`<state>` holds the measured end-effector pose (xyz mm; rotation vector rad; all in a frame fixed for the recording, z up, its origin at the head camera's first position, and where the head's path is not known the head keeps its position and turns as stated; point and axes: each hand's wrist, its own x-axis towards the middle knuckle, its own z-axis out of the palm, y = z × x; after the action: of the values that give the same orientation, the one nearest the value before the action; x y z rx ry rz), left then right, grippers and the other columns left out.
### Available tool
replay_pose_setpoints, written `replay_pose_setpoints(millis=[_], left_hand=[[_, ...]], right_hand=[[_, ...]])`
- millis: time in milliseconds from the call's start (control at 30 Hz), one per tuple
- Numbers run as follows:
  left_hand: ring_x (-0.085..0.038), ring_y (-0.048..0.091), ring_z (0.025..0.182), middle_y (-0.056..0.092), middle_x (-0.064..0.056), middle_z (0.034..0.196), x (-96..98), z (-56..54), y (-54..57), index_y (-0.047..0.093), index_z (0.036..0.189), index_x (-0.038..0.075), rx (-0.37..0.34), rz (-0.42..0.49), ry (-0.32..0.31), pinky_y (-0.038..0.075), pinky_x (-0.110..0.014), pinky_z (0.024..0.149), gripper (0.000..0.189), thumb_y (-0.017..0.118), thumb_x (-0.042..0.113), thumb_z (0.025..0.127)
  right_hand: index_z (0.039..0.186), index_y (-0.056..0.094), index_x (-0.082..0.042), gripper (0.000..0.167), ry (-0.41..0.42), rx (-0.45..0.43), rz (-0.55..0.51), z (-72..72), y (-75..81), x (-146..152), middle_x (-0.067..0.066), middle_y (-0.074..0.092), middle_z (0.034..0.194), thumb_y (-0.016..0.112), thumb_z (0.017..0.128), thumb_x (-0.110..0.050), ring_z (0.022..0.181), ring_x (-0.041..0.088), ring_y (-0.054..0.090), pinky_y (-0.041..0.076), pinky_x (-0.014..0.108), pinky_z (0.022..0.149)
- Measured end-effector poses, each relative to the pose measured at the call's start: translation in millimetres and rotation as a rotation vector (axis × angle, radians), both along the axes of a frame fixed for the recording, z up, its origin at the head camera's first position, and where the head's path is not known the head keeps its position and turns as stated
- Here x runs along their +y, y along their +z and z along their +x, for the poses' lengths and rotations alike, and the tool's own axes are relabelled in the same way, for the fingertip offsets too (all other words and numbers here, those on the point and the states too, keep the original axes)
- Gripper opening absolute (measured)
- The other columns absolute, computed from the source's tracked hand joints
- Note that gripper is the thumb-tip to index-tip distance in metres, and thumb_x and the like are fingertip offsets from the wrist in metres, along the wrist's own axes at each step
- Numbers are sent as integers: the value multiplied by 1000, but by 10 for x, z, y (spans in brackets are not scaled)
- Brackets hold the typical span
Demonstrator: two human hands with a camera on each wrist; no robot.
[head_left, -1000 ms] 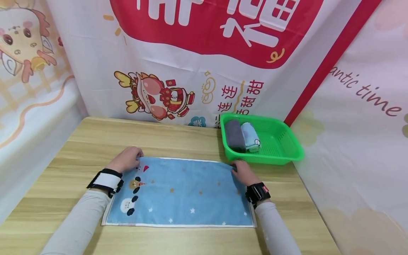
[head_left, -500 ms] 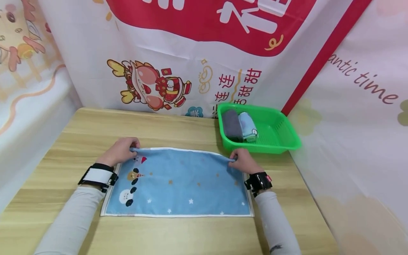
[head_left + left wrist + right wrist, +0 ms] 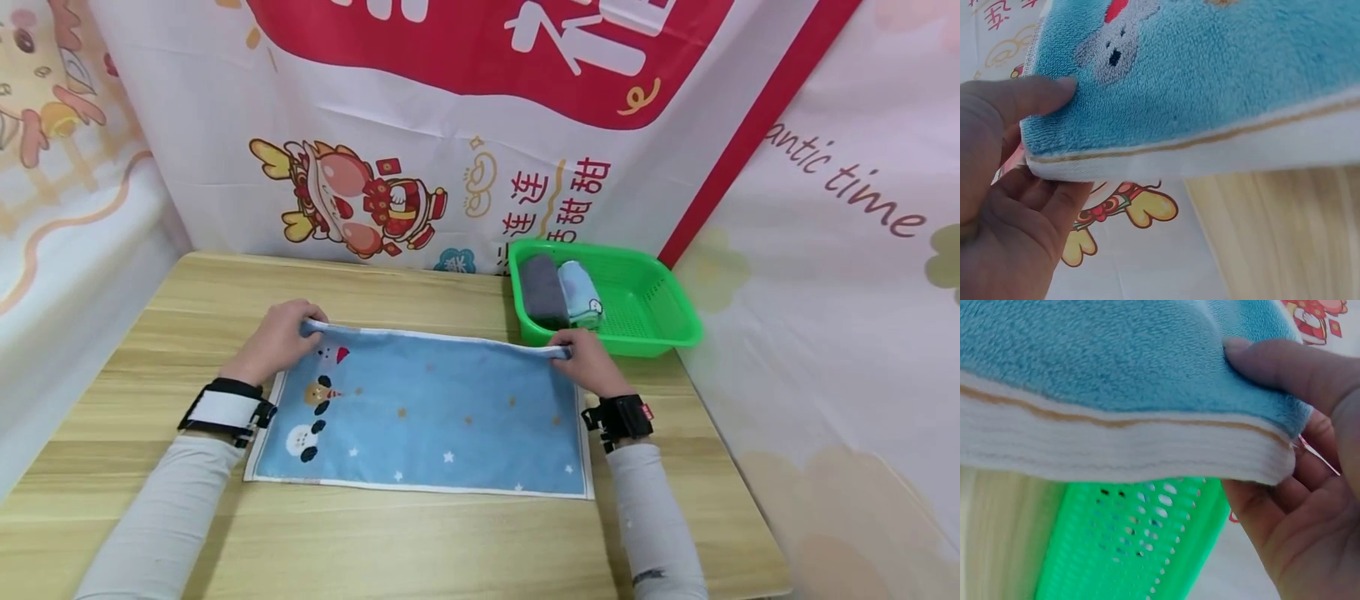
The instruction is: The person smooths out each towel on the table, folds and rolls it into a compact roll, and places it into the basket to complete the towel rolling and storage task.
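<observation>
A blue towel with white edging, small stars and cartoon animal heads spreads across the table in the head view. My left hand pinches its far left corner, thumb on the blue pile and fingers underneath, as the left wrist view shows at the towel corner. At the far right corner my right hand pinches the towel the same way, thumb on top. The far edge is lifted between both hands, while the near edge lies low by the tabletop.
A green plastic basket stands at the back right, just beyond my right hand. Inside it lie a rolled dark grey towel and a rolled light blue towel. A printed cloth hangs behind the wooden table.
Both hands have gripped the towel's far corners and raised that edge off the table. The hands have since shifted farther away, and the near edge has slid slightly away too.
</observation>
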<state>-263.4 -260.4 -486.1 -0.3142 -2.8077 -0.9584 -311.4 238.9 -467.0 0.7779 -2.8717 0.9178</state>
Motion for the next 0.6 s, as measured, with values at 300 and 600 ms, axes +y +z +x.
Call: replay_pose_setpoints(millis=[300,600], left_hand=[[-44,62,103,67,-26,105,3,30,143,69,101,-6,209,46,30,51,-62,91,14,63,-12,90],[-36,64,94,68,-19,96,-5,234,130,69,90,-1,195,67,28,55,-54,84,17,66,-16,84]], right_hand=[[94,73,4,7,-123,131,-29,-73,115,120,20,72,96,71,87,6,88,33,67,55,45,76],[89,74,2,11,-163,216,-81,88,-16,171,17,74,90,76,81,9,85,32,68,56,45,77]])
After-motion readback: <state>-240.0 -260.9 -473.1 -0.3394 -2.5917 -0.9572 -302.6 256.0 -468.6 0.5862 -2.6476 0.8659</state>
